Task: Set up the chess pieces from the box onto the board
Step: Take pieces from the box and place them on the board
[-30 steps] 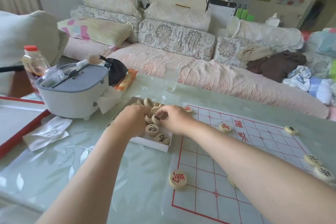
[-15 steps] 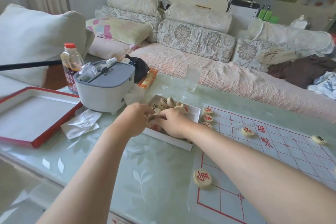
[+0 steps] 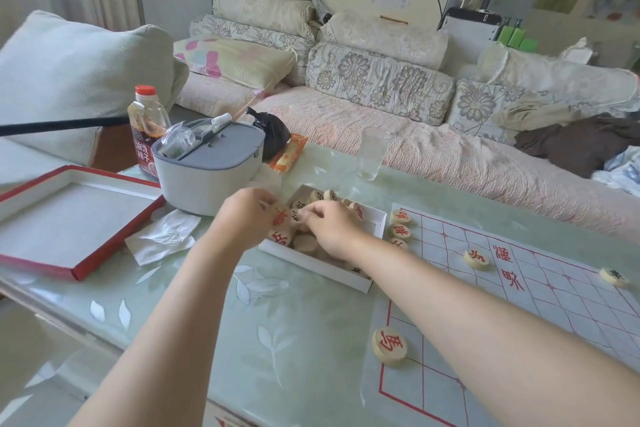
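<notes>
A living room with a cushion-piled sofa (image 3: 346,121) lies behind a pale green glass tabletop (image 3: 284,340), where a grey lidded container (image 3: 207,177) and an empty glass (image 3: 372,152) stand at the far side. The white box (image 3: 322,265) of wooden chess pieces sits mid-table, and both hands are inside it. The left hand (image 3: 244,218) curls in at the box's left end with a tilted, red-lettered piece (image 3: 280,217) against its fingertips, though it isn't clear whether it pinches that piece. The right hand (image 3: 334,230) arches over the middle of the heap, its fingers bent down among the pieces and their tips hidden, so I cannot tell if it holds one. What matters for the next move is that the board (image 3: 540,308), a sheet with a red grid, lies to the right of the box, its left edge just beside the box's right wall. The right hand is therefore the nearer one and would carry a piece across without crossing the other arm. Only a few pieces are placed. A row of red ones (image 3: 400,217) sits by the box, one red piece (image 3: 389,345) near the closest corner, and a black one (image 3: 614,277) far off, so most of the setup is probably not yet done.
</notes>
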